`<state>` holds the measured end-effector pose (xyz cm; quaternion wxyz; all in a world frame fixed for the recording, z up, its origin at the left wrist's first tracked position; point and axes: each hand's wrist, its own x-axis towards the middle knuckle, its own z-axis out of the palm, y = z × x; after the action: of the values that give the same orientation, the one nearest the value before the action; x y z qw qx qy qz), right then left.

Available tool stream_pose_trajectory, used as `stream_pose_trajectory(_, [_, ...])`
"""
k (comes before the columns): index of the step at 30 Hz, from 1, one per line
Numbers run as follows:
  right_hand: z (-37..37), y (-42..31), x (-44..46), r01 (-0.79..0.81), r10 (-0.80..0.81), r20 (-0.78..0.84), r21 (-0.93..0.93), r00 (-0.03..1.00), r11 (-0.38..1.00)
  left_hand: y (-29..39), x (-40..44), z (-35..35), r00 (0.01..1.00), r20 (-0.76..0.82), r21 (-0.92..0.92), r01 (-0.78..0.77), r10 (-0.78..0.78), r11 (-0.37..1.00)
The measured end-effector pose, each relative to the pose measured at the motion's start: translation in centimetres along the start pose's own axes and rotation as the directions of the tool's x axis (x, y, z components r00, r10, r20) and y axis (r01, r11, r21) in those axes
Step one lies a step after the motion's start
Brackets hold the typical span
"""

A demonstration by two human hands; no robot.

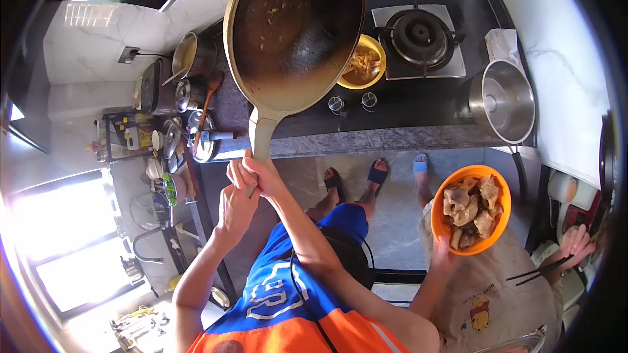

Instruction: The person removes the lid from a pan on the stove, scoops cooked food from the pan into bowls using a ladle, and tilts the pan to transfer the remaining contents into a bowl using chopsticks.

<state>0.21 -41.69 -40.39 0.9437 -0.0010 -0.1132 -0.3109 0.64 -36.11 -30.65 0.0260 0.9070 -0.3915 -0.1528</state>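
Both of my hands are wrapped round the pale handle of a large wok [307, 39], my left hand [237, 197] lower on it and my right hand [263, 175] pressed against it. The wok is raised over the counter, its dark inside facing me, with small food bits and brown residue on it. Partly behind its right rim, a yellow bowl [381, 73] holds cooked food. At the right, another person's hand [445, 252] holds an orange bowl [502, 219] of meat pieces; that person's other hand [577, 242] has dark chopsticks.
A gas burner [422, 38] sits on the black cooktop, with a steel pot [504, 101] to its right. Pots, lids and a wooden spoon [208, 101] crowd the left counter. A sink tap [147, 258] is lower left. The other person stands close on my right.
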Motion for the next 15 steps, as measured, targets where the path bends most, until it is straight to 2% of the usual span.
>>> stream_pose_trajectory(4, [-0.1,0.2,-0.3,-0.016,0.015,-0.004,-0.029,1.0,0.999,-0.2,-0.3,-0.1,0.999,0.022,-0.115,0.044,-0.042,0.992])
stream_pose_trajectory(6, [-0.1,0.0,-0.5,-0.023,0.023,-0.022,0.002,1.0,1.0,-0.9,-0.5,0.3,0.998,0.051,-0.095,-0.044,0.049,0.995])
stream_pose_trajectory(9, [-0.3,0.3,-0.8,-0.037,0.037,-0.033,0.006,0.999,0.999,-1.1,-0.7,0.5,0.996,0.039,-0.064,-0.072,0.074,0.995])
stream_pose_trajectory(13, [-0.7,0.8,-1.0,-0.051,0.051,0.004,0.036,0.999,0.998,-1.5,-1.0,0.7,0.999,0.014,-0.055,-0.032,0.032,0.998])
stream_pose_trajectory(15, [-0.8,0.9,-0.6,-0.024,0.017,0.075,0.084,0.997,0.996,-2.1,-0.9,0.7,0.987,0.009,-0.028,-0.161,0.162,0.987])
